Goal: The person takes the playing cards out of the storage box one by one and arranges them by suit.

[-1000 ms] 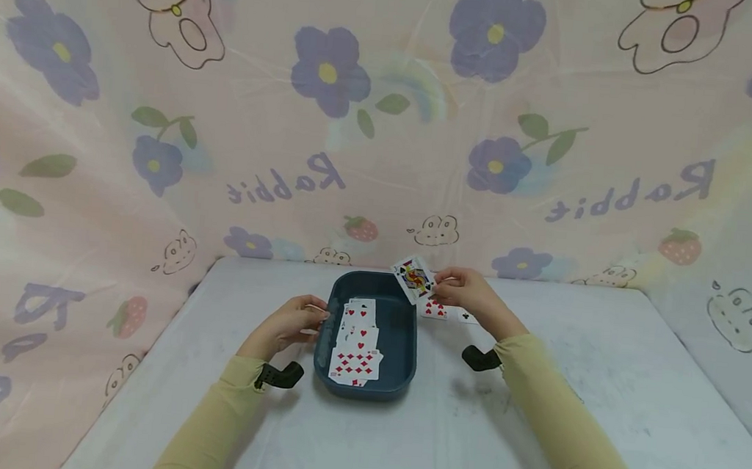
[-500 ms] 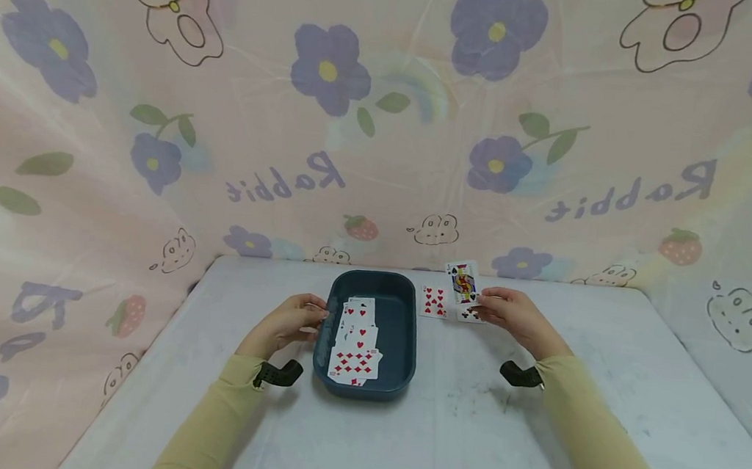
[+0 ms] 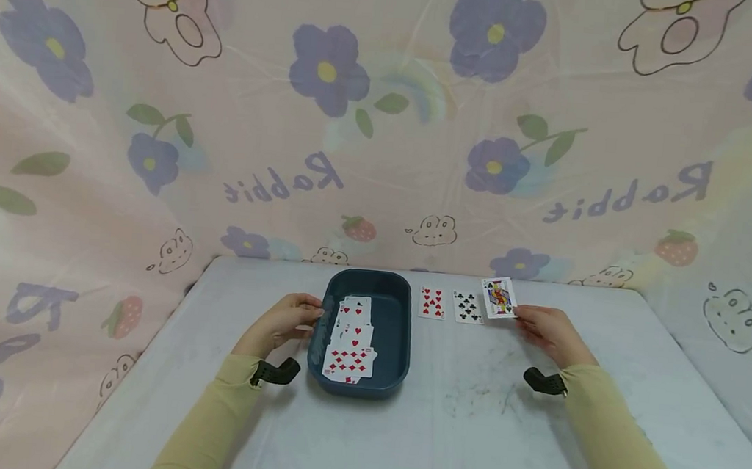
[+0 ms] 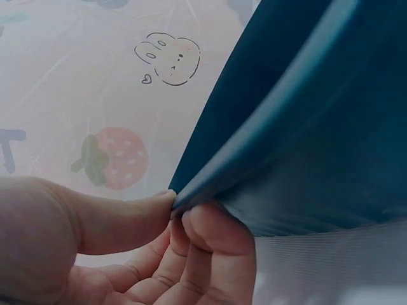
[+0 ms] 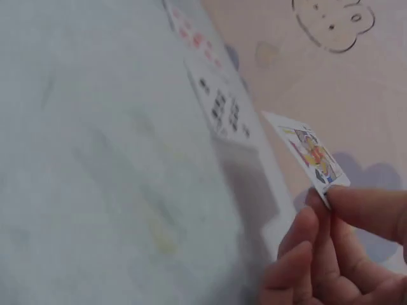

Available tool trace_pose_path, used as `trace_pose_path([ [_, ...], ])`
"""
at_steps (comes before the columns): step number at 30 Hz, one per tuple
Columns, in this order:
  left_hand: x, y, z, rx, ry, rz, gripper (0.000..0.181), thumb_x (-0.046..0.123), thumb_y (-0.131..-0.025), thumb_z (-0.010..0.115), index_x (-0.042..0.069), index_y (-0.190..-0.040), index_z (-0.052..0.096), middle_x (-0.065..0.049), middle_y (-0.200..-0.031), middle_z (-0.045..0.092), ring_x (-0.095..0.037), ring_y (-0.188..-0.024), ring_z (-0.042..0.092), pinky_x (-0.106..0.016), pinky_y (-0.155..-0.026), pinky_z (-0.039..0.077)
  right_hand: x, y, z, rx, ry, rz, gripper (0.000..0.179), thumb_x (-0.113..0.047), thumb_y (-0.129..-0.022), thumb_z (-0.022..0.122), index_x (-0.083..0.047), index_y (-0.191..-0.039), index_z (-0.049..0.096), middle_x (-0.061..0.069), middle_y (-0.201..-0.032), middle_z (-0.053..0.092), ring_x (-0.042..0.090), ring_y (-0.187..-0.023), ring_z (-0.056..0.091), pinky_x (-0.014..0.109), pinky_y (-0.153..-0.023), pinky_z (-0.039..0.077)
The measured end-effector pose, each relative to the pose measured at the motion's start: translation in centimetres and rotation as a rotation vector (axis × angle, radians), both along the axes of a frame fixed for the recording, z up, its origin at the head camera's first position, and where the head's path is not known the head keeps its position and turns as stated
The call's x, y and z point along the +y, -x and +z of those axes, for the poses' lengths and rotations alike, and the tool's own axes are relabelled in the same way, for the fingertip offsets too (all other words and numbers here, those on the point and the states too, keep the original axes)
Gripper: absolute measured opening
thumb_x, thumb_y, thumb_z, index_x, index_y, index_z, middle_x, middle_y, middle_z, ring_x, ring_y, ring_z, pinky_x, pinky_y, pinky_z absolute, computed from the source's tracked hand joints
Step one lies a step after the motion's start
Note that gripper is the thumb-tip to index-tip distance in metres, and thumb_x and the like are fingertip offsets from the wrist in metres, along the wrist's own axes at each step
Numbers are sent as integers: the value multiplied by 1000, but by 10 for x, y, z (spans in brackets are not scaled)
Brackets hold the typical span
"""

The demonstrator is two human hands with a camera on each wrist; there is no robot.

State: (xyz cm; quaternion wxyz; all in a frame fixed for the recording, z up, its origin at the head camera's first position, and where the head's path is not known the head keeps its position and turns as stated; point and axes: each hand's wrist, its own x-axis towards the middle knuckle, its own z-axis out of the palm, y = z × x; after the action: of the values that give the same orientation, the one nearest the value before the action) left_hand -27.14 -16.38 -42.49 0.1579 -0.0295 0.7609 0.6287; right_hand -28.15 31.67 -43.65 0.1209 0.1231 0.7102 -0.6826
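My left hand (image 3: 281, 324) pinches the left rim of a dark blue rectangular tray (image 3: 393, 339). In the left wrist view, thumb and curled forefinger meet on the edge of that tray (image 4: 331, 140). Several playing cards (image 3: 348, 363) lie face up and overlapping along the tray's left side. Off to the right, my right hand (image 3: 554, 335) holds a face card (image 3: 498, 298) by its lower right corner, between thumb and fingers. The right wrist view has this face card (image 5: 310, 152) tilted and raised, with its shadow on the table below.
Right of the tray, a hearts card (image 3: 432, 303) and a clubs card (image 3: 468, 308) lie face up in a row on the white table (image 3: 466, 440). A patterned curtain (image 3: 382, 154) hangs behind the table and along its sides.
The right hand has carried the face card rightward from above the tray's far right corner, past the hearts and clubs cards, uncovering both. The left hand stays on the tray rim.
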Motion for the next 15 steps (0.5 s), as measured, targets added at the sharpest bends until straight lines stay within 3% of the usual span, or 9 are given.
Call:
trace_pose_path([
  [8, 0, -1, 0, -5, 13, 17, 26, 5, -96, 55, -7, -118, 50, -15, -101, 57, -22, -84, 57, -31, -66, 51, 10, 1, -8, -49, -51, -68, 45, -15, -97, 56, 11, -132, 42, 0, -81, 63, 7, -72, 58, 22, -66, 49],
  [15, 1, -1, 2, -25, 12, 23, 25, 6, -96, 55, -6, -118, 50, -14, -101, 58, -21, -85, 57, -31, -68, 51, 11, 6, -10, -58, -48, -65, 35, -8, -95, 56, 13, -122, 48, 2, -75, 64, 8, -66, 60, 21, -60, 49],
])
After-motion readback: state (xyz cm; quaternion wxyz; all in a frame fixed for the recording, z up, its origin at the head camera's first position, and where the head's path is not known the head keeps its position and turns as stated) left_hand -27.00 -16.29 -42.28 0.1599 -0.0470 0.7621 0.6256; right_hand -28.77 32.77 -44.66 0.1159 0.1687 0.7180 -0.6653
